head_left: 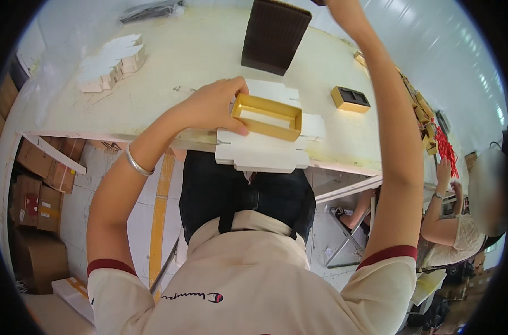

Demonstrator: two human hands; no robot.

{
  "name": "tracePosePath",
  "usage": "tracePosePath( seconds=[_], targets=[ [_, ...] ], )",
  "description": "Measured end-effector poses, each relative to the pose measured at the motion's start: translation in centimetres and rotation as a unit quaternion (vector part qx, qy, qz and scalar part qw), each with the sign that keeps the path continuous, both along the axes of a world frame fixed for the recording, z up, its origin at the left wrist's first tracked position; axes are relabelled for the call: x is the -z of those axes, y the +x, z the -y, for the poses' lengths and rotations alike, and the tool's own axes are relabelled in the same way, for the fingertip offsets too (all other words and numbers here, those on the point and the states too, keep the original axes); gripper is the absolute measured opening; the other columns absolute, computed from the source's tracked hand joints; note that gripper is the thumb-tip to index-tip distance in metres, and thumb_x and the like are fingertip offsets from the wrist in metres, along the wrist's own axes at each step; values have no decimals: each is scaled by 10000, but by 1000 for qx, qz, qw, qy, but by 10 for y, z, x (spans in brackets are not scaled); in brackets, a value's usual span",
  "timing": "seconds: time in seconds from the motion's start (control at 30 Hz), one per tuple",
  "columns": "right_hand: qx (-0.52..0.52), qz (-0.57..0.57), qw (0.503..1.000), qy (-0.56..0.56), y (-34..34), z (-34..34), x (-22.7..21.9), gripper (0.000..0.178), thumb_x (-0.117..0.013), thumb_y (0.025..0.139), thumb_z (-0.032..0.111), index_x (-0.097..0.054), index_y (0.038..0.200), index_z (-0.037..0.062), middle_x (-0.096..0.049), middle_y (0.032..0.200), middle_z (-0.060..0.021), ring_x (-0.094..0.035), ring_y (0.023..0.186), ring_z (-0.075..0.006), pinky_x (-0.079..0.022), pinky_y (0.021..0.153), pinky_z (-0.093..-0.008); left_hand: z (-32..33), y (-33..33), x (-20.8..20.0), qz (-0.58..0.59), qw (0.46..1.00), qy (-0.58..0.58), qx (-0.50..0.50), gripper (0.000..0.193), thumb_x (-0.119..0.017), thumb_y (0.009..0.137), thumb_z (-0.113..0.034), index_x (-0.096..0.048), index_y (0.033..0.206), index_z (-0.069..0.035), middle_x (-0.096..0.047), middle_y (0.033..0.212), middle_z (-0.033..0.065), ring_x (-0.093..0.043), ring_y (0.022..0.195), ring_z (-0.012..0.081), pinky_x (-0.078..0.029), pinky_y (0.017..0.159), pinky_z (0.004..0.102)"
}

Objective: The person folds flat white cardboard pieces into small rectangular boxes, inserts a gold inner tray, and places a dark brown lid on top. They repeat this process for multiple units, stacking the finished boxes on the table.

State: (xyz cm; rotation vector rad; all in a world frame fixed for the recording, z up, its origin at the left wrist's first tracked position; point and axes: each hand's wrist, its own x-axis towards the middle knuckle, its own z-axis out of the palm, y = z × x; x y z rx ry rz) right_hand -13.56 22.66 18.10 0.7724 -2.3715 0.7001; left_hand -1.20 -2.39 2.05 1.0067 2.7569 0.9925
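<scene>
My left hand (217, 106) grips the left end of a gold rectangular box (268, 129), thumb on its near side. The box is open on top, and its inside looks white at the bottom. Beneath it, flat white cardboard blanks (262, 153) lie stacked at the table's near edge, partly overhanging it. My right arm reaches far forward, and my right hand (339, 6) is cut off by the upper edge, with the end of a dark piece at its fingers. Left of that hand stands a tall dark stack of ridged pieces (275, 39).
A small gold box with a black insert (350, 99) sits on the white table (181, 67) to the right. More white blanks (111, 64) lie at left. Gold boxes and red ribbons (447, 148) are near another seated person (452, 234). Cartons (39, 206) stand below left.
</scene>
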Motion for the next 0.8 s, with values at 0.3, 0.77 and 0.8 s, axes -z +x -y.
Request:
tracePosePath(
  seconds=[0.3,0.77,0.8],
  targets=[
    [-16,466,879,-98,154,-19,95,619,-578,827,586,-613,956,-19,-578,730,-77,-463,399,-103,-374,395,-201,-3,51,6,76,992,76,-60,699,-814,660,-218,-447,1228,-40,-568,1064,117,-536,869,205,-460,790,308],
    [4,128,967,220,152,14,119,504,-489,911,516,-582,1088,54,-570,662,-47,-537,599,-123,-429,594,-253,-8,48,4,49,997,43,-46,662,-775,710,-149,-471,1288,-38,-543,1173,124,-547,952,209,-482,796,308],
    [-62,166,969,171,150,0,114,495,-502,910,499,-554,1164,77,-583,721,-55,-532,645,-120,-431,639,-258,-7,48,3,48,997,39,-43,657,-771,711,-158,-471,1279,-18,-540,1176,142,-547,990,231,-474,825,317]
  ],
)
